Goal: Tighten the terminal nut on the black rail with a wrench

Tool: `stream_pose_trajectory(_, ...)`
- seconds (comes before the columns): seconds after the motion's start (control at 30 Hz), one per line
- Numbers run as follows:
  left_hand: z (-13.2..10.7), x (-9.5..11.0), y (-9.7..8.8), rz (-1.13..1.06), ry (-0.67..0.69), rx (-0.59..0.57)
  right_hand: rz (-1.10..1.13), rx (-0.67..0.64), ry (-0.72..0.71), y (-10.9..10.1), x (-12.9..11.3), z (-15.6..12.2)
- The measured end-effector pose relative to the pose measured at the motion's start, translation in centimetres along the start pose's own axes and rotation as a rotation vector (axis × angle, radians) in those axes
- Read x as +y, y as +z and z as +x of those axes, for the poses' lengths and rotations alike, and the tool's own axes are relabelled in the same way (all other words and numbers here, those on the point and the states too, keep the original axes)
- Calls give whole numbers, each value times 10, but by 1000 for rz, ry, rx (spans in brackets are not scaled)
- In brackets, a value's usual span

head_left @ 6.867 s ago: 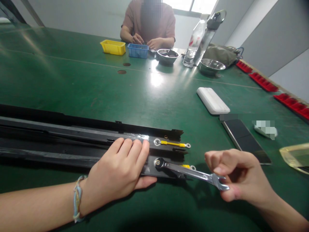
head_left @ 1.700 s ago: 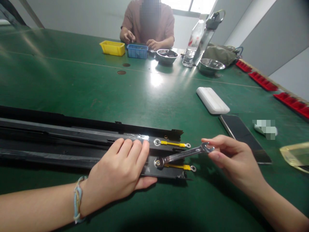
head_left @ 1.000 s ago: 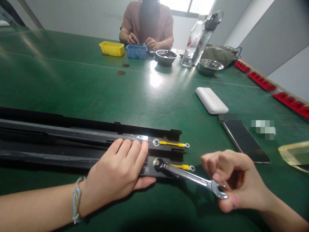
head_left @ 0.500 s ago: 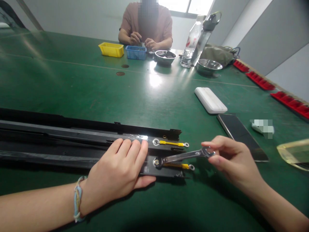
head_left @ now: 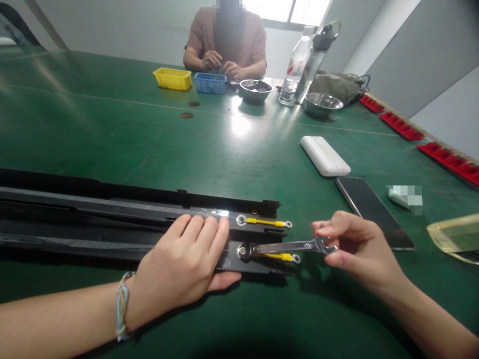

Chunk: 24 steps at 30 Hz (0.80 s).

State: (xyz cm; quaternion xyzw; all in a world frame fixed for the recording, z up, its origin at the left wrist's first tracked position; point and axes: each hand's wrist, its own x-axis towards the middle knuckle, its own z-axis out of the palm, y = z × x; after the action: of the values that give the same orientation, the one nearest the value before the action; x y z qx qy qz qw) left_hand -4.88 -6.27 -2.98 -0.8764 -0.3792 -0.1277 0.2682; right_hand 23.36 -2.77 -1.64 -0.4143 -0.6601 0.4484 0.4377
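Left hand [head_left: 189,259] clasps black channels [head_left: 93,224] on a green tabletop [head_left: 112,142]; at that hand's three o'clock, a silver wrench [head_left: 286,247] sits ring-end over a bolt [head_left: 242,251], its open end pinched by the right hand [head_left: 364,242].

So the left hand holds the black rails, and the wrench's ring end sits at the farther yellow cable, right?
Not quite: the head view shows the ring end of the wrench at the nearer yellow cable. The left hand does hold the black rails.

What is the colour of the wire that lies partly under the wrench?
The wire is yellow; it shows best in the head view.
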Motion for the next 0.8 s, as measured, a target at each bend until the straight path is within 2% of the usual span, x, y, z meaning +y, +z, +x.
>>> stream_pose_trajectory(0.27, 0, -2, -4, -11, -4, 14, 167, -156, -55, 1, -2, -5)
stream_pose_trajectory(0.8, -7, -9, -10, -23, -18, 15, 193, -217, -102, 15, -13, -6)
